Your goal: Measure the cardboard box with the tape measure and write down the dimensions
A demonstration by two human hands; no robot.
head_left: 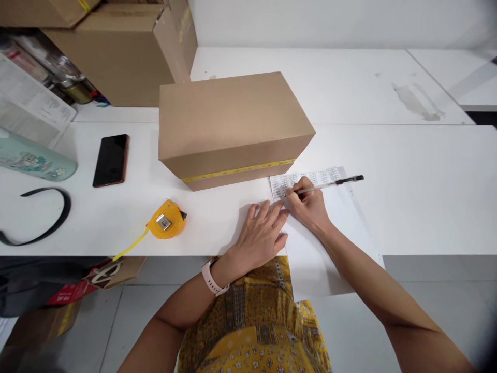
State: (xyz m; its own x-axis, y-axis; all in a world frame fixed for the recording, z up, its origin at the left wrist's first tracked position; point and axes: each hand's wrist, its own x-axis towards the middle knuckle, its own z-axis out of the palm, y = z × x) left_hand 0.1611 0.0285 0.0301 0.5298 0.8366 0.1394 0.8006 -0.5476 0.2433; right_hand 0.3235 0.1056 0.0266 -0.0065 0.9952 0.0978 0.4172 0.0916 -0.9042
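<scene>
My right hand [309, 204] is closed round a slim pen [330, 184] with a black end, its tip down at the handwritten rows on a white sheet of paper [322, 254]. The sheet overhangs the table's front edge. My left hand [261, 230] lies flat, fingers stretched, on the table at the sheet's left edge, with the fingertips at the paper. A pale watch band circles my left wrist. Just beyond both hands stands a brown cardboard box [233, 122], a yellow measuring strip along its near side. The strip's far side is hidden.
To the left lie an orange tape measure [167, 220], a dark phone [111, 160], a black band [62, 217] and a mint-green bottle [37, 155]. Larger cardboard boxes [116, 52] stand at the back left. The white table [423, 197] stretches to the right.
</scene>
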